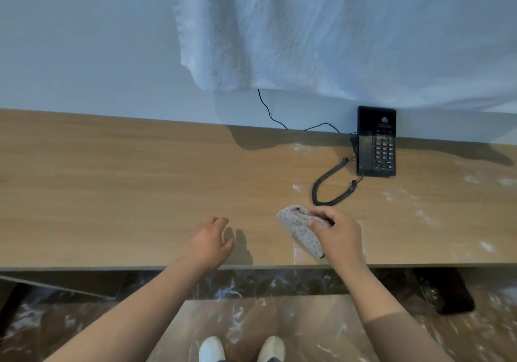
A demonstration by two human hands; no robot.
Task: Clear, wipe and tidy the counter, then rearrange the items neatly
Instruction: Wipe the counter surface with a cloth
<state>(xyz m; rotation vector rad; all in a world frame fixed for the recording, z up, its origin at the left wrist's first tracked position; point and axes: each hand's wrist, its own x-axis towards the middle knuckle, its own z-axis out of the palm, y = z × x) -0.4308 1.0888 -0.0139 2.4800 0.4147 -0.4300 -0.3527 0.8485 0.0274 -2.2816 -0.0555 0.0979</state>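
Observation:
A long wooden counter (112, 193) runs across the view against a pale wall. My right hand (340, 234) grips a grey dotted cloth (299, 228) bunched on the counter near its front edge. My left hand (209, 238) hovers just over the counter to the left of the cloth, fingers loosely curved and holding nothing. A black desk phone (376, 142) stands at the back against the wall, and its coiled cord (331, 188) loops forward to just behind the cloth. White smears mark the counter to the right of the phone.
A white towel (307, 31) hangs on the wall above the phone. A thin black cable (270, 112) runs down the wall to the phone. Below the counter's front edge lie dark marble flooring, a dark object (447, 291) at the right, and my white shoes (240, 349).

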